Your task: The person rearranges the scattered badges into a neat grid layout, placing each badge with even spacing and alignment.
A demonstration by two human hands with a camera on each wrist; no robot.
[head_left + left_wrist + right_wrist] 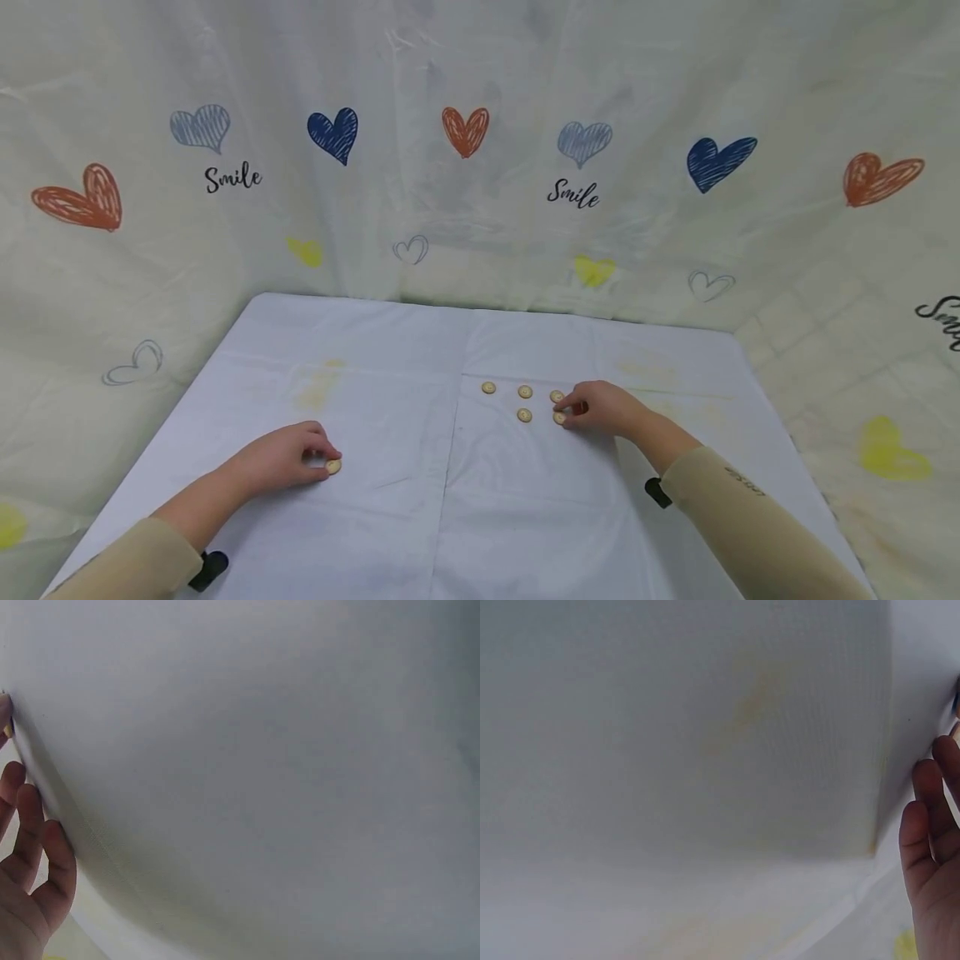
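In the head view my left hand (288, 457) pinches a round wooden button (333, 467) between thumb and fingertips, at the left of the white-covered table. Right of the middle, my right hand (600, 408) pinches another wooden button (559, 418) at the table surface. A button (557, 397) lies just beyond its fingertips, partly covered by them. Further left on the cloth are three more buttons: one at the far left (489, 387), and a pair one behind the other, the back button (525, 392) and the front button (524, 416). Both wrist views show mainly cloth and curled fingers at the edge.
A white cloth (375, 542) with fold creases covers the table. Behind it and at both sides hangs a pale curtain (517, 75) printed with hearts and "Smile" lettering. Small dark wrist devices (658, 492) sit under the tan sleeves (750, 517).
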